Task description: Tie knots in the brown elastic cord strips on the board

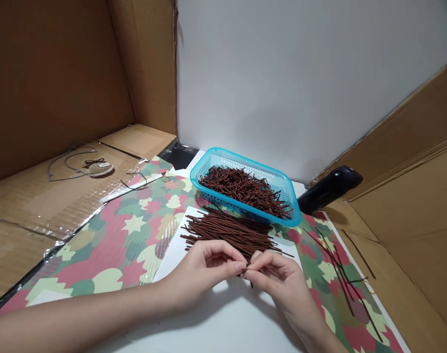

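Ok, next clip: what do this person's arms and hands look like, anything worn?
The left hand and right hand are bare, with short nails; the left forearm and right forearm show no sleeve, glove, watch or ring.

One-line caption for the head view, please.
Left hand and right hand pinch brown strands over a white sheet, beside a turquoise basket heaped with more.
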`<state>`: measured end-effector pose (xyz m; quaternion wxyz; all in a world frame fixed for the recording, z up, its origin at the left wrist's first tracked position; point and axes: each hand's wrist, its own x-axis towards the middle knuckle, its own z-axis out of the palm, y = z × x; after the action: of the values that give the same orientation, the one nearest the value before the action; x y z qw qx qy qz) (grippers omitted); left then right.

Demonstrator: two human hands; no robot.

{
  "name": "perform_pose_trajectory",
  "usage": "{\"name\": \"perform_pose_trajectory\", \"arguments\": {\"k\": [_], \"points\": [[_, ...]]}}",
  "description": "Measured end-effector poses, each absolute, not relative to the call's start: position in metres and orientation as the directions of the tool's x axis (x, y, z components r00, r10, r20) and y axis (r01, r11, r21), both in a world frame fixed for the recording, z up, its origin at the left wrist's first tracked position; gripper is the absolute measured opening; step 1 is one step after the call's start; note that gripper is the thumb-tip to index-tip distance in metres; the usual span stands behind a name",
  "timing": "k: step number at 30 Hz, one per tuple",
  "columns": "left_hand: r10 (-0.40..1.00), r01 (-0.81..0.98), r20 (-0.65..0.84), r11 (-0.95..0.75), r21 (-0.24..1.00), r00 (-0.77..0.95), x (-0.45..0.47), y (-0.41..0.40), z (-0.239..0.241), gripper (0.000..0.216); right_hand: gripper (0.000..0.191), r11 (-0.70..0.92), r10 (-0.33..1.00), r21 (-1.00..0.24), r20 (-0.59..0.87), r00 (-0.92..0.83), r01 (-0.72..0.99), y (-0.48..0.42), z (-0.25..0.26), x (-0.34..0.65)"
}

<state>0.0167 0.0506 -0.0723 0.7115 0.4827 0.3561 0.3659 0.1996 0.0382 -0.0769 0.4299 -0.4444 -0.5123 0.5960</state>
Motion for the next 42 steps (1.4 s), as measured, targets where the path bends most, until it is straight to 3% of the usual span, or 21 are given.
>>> {"name": "perform_pose_trajectory", "arguments": {"k": [11, 16, 19, 21, 23, 26, 30, 33, 36, 39, 42], "points": [[0.868, -0.108, -0.052, 0.121, 0.987, 0.494, 0.015, 0.048, -0.073, 0.016, 0.019, -0.142, 0.967, -0.972, -0.096, -0.234, -0.189, 0.038, -0.083, 0.202], [0.859, -0.151, -0.092, 0.193, 0.970, 0.504, 0.017, 0.050, -0.076, 0.019, 0.024, -0.154, 0.969, -0.959, -0.100, -0.224, -0.237, 0.037, -0.078, 0.198], [0.820, -0.198, -0.151, 0.305, 0.931, 0.552, 0.018, 0.052, -0.076, 0.021, 0.023, -0.264, 0.946, -0.909, -0.179, -0.269, -0.323, 0.036, -0.075, 0.195], [0.786, -0.221, -0.112, 0.304, 0.927, 0.608, 0.017, 0.054, -0.074, 0.019, 0.024, -0.394, 0.900, -0.816, -0.249, -0.357, -0.424, 0.035, -0.074, 0.193], [0.756, -0.215, -0.014, 0.205, 0.955, 0.655, 0.015, 0.056, -0.070, 0.016, 0.024, -0.502, 0.853, -0.695, -0.299, -0.427, -0.515, 0.035, -0.075, 0.191], [0.725, -0.115, 0.163, -0.116, 0.987, 0.669, 0.009, 0.059, -0.067, 0.013, 0.021, -0.611, 0.789, -0.565, -0.379, -0.484, -0.554, 0.036, -0.078, 0.190], [0.629, 0.031, 0.356, -0.519, 0.854, 0.691, 0.003, 0.065, -0.069, 0.010, 0.019, -0.683, 0.730, -0.517, -0.458, -0.507, -0.516, 0.038, -0.082, 0.191], [0.571, 0.106, 0.407, -0.662, 0.742, 0.713, 0.000, 0.069, -0.073, 0.012, 0.024, -0.639, 0.769, -0.563, -0.448, -0.457, -0.524, 0.039, -0.083, 0.194], [0.546, 0.134, 0.440, -0.721, 0.679, 0.713, 0.000, 0.069, -0.074, 0.014, 0.029, -0.551, 0.825, -0.708, -0.384, -0.414, -0.442, 0.039, -0.082, 0.198], [0.550, 0.093, 0.496, -0.728, 0.680, 0.672, 0.001, 0.067, -0.075, 0.014, 0.035, -0.394, 0.903, -0.857, -0.294, -0.313, -0.333, 0.037, -0.081, 0.199], [0.657, 0.064, 0.508, -0.643, 0.763, 0.557, 0.005, 0.062, -0.076, 0.008, 0.035, -0.222, 0.963, -0.948, -0.176, -0.205, -0.228, 0.034, -0.081, 0.197]]}}
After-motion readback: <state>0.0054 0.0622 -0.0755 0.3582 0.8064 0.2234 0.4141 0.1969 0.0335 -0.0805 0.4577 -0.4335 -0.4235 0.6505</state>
